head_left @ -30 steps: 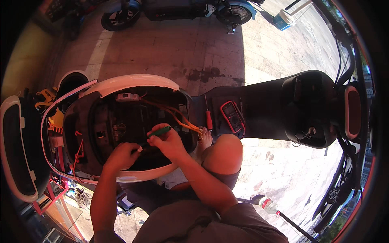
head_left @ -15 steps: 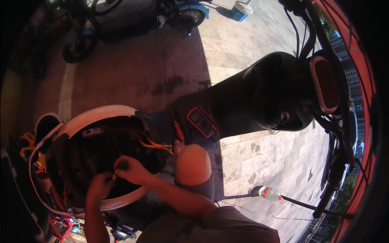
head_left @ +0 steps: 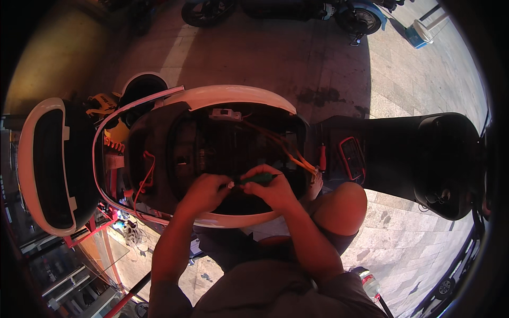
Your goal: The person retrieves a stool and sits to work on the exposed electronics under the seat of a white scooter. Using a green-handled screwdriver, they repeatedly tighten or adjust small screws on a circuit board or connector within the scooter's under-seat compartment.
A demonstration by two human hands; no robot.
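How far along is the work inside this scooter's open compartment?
Done: the seat is swung up and the scooter compartment lies open, orange wires exposed. In hand: the right hand holds a green-handled tool against a small part pinched by the left hand. Left: wires remain loose, compartment unclosed.

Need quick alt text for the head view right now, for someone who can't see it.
Both hands meet over the open under-seat bay of a white scooter: the right hand grips a green-handled tool, the left hand pinches something small at its tip. Orange wires run through the bay.
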